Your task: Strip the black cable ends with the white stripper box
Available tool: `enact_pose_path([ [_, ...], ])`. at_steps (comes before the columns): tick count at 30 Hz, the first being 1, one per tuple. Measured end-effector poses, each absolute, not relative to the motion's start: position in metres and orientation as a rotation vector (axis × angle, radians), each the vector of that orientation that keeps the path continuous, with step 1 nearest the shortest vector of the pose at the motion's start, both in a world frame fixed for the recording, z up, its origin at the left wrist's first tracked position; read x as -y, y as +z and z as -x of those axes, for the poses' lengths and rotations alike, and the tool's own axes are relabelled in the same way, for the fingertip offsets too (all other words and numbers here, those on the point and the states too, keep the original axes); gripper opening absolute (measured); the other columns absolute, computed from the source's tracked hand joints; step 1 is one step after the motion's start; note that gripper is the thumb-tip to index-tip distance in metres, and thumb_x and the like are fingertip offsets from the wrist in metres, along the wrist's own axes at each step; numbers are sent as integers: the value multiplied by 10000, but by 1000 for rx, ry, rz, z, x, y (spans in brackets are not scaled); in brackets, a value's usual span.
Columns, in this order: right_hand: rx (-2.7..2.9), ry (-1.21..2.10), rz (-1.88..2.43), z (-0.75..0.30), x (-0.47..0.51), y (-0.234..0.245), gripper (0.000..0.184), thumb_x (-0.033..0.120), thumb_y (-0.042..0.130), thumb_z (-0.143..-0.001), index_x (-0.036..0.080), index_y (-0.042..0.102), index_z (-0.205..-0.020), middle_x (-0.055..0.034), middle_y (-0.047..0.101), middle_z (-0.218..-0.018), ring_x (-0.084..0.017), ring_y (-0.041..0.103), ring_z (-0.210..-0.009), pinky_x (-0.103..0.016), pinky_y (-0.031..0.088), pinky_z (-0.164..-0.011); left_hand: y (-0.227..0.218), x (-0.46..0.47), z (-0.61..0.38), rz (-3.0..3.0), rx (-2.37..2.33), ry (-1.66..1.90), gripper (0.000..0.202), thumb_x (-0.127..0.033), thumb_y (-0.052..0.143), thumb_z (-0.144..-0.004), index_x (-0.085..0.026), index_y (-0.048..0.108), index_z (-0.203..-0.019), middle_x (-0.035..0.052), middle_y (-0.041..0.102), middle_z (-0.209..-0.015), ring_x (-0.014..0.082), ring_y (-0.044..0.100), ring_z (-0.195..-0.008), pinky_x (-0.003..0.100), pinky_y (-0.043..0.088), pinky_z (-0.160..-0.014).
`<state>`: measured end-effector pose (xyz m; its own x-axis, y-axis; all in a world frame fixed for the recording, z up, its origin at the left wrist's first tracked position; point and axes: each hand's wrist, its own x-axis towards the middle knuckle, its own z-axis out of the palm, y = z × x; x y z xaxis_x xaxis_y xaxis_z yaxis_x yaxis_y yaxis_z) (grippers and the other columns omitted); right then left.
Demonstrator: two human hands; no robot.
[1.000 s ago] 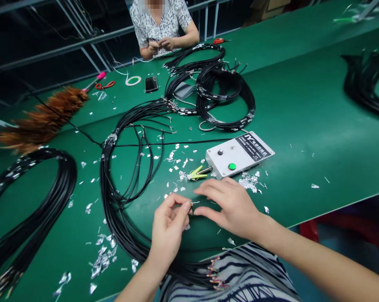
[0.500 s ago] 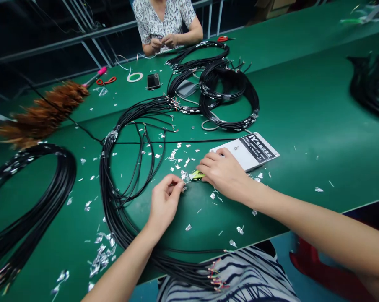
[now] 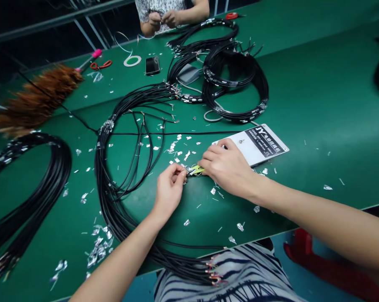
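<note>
My left hand [image 3: 170,186] is closed in a pinch on a thin cable end, mostly hidden by the fingers. Just to its right, my right hand [image 3: 225,167] is wrapped round small yellow-green snips [image 3: 195,170], whose tips meet the cable end at my left fingertips. Between hands and far side lie scraps of silver foil [image 3: 172,147]. Behind my right hand rests a white box with a black label [image 3: 265,142]. A large bundle of black cables [image 3: 106,184] curves along the left of my left arm, its coloured wire ends [image 3: 213,272] by my lap.
More coiled black cables lie at the left [image 3: 51,180] and far middle [image 3: 261,84]. Further back are a phone [image 3: 152,66], a tape roll [image 3: 132,61], red-handled scissors [image 3: 101,65] and a brown feathery duster [image 3: 38,94]. A co-worker's hands [image 3: 162,20] work across the table.
The view has tilted down slightly. My left hand has come closer to the snips, and the snips' tips now meet the cable end at its fingers.
</note>
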<state>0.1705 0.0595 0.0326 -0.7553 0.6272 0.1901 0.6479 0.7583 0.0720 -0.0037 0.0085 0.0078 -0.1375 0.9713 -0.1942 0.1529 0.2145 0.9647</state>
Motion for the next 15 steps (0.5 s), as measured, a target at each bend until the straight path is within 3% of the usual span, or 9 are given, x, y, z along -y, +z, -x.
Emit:
enact_pose_path([
  [11, 2821, -171, 1075, -168, -57, 34, 177, 71, 555, -887, 185, 671, -816, -42, 703, -837, -220, 556, -870, -408, 259, -841, 3, -9, 3, -1144, -1499, 1046, 125, -259, 611, -777, -176, 556, -701, -28, 529, -611, 101, 489, -556, 201, 371, -534],
  [15, 2791, -109, 1049, -172, -55, 40, 63, 156, 609, -893, 170, 670, -886, -71, 727, -944, -256, 588, -960, -433, 282, -876, 2, -8, 5, -1181, -1498, 1032, 126, -261, 597, -795, -177, 552, -713, -29, 527, -623, 101, 490, -557, 204, 374, -541],
])
